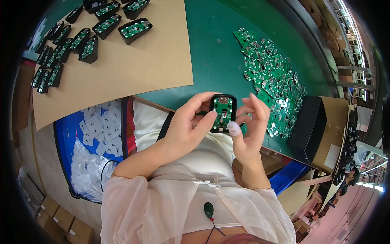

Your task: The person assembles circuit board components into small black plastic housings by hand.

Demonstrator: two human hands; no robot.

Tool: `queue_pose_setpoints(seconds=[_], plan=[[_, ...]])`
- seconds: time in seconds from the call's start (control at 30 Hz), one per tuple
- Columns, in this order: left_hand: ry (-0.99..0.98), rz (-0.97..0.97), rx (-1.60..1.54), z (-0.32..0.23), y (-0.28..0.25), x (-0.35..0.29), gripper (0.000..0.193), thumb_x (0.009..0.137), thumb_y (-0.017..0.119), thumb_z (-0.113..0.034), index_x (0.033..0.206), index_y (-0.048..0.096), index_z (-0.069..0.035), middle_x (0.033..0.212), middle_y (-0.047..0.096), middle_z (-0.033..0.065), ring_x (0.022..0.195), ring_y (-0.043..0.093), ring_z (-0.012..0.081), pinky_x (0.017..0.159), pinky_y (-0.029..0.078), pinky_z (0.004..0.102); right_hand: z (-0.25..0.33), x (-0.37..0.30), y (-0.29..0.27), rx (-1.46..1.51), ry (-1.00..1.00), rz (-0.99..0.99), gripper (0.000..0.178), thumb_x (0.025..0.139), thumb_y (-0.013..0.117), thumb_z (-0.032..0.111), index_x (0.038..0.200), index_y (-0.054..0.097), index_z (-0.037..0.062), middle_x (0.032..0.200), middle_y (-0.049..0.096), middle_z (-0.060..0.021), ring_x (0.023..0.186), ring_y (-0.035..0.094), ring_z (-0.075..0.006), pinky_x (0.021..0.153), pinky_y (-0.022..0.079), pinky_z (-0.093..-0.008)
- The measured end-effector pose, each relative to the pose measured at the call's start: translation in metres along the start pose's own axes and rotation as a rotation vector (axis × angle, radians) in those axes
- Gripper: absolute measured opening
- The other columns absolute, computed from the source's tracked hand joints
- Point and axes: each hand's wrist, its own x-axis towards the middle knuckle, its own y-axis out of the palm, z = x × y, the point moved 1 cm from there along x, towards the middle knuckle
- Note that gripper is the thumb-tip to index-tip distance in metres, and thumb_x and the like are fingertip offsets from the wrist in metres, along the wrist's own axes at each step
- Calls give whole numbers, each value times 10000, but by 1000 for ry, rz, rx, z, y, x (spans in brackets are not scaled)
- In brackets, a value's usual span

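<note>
Taking the cardboard sheet as landmark, the black housing is just beyond its lower right corner, above the person's lap and in front of the desk. The left hand is closed around the housing's left side, thumb laid over the green circuit board inside; that grip probably keeps the case steady with its open face up. The right hand is loosely spread, fingers curved beside the opposite edge and thumb at the lower corner; whether it touches is unclear. On the sheet's upper left part, more housings hold boards, mostly face up, perhaps so their contents stay in sight and the card spares their undersides. Right of the sheet, loose boards lie heaped, seemingly within the right hand's reach. Beyond that heap stands a carton, its contents hidden. Below the sheet, a blue bin contains flat white pieces, some inside a clear plastic bag.
</note>
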Motion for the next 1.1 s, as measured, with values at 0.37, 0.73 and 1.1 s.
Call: queue_pose_setpoints(seconds=[0.37,0.73,1.1], plan=[[142,-14,145,-12,-6,2,279,879,555,-39,1145,482,2,1081,513,68,995,530,132,807,480,264,6,14,16,367,198,153,455,808,572,-7,1248,456,-21,1125,417,-106,1026,488,-201,884,443,-307],[359,-272,537,-62,-49,8,408,829,628,-130,1174,454,1,1014,599,167,836,621,227,721,496,320,10,31,41,553,253,150,497,861,572,96,1298,371,-31,1138,452,-146,931,523,-173,770,495,-294],[250,-1109,1605,-180,-305,89,256,823,619,-274,1013,654,-106,944,653,125,866,628,281,750,490,370,1,22,35,462,414,205,194,908,526,86,1059,570,-27,878,570,-86,773,582,-136,686,503,-248]])
